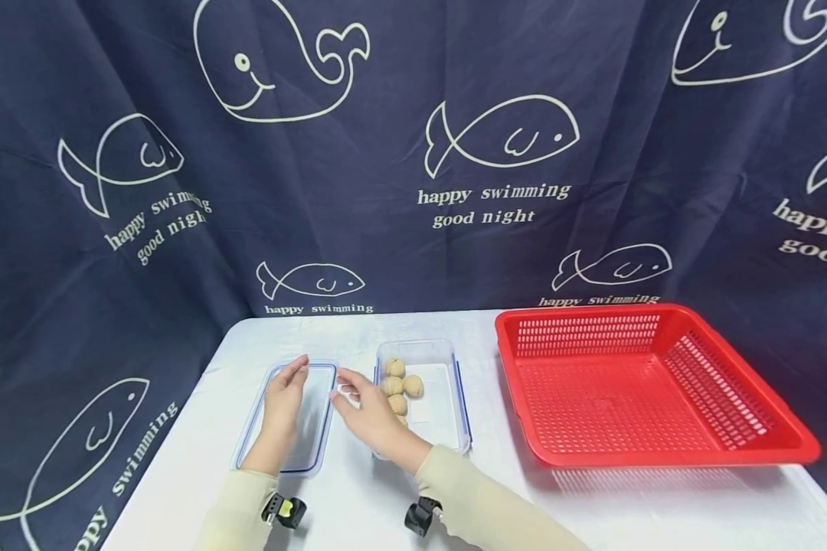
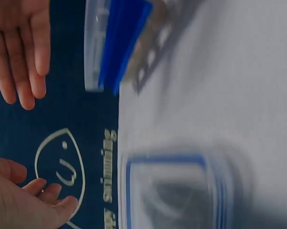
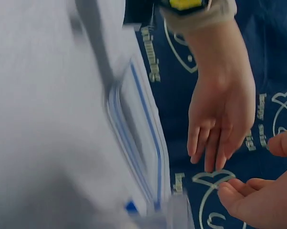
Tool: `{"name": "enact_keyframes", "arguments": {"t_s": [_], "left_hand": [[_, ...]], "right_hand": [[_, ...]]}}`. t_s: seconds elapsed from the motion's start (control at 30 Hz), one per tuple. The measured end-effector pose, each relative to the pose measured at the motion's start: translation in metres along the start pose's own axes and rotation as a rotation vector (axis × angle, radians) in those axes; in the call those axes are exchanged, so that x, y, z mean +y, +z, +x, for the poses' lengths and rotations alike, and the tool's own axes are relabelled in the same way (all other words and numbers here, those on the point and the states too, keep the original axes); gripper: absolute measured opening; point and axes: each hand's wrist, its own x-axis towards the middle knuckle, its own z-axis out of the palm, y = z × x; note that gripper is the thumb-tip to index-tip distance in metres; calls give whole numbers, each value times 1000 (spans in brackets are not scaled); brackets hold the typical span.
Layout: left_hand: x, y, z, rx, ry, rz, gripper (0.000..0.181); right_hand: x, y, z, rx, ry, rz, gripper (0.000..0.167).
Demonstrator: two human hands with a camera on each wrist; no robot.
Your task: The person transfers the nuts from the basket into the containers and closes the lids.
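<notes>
My left hand (image 1: 284, 402) is held above a clear rectangular lid (image 1: 313, 421) with a blue seal, its fingers extended and nothing in them. Between the lid and a clear plastic food container (image 1: 439, 394) hovers my right hand (image 1: 372, 413), palm turned toward the left one, fingers loosely bent and holding nothing. Several walnuts (image 1: 413, 386) lie inside the container along its left side; the right hand and forearm hide its near left corner. In the left wrist view the lid (image 2: 172, 160) is blurred and both hands are apart from it.
A large red plastic basket (image 1: 613, 413) stands on the right of the white-covered table (image 1: 358, 505). Behind the table hangs a dark blue curtain (image 1: 400, 252) printed with fish and whales. Blue clip flaps (image 2: 124, 43) stick out from the container's side.
</notes>
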Motion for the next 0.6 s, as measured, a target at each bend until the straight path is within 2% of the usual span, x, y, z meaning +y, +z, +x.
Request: {"name": "enact_keyframes", "arguments": {"t_s": [0.17, 0.27, 0.43, 0.6], "left_hand": [[-3, -22, 5, 5, -3, 216, 45], [-7, -33, 8, -6, -25, 314, 50], [-16, -46, 11, -5, -77, 420, 58], [-22, -52, 13, -5, -108, 494, 63]], "right_hand": [[-8, 20, -8, -131, 93, 23, 56], [-9, 29, -13, -168, 135, 10, 59], [-4, 40, -20, -159, 213, -18, 65], [5, 46, -24, -143, 279, 52, 72]]}}
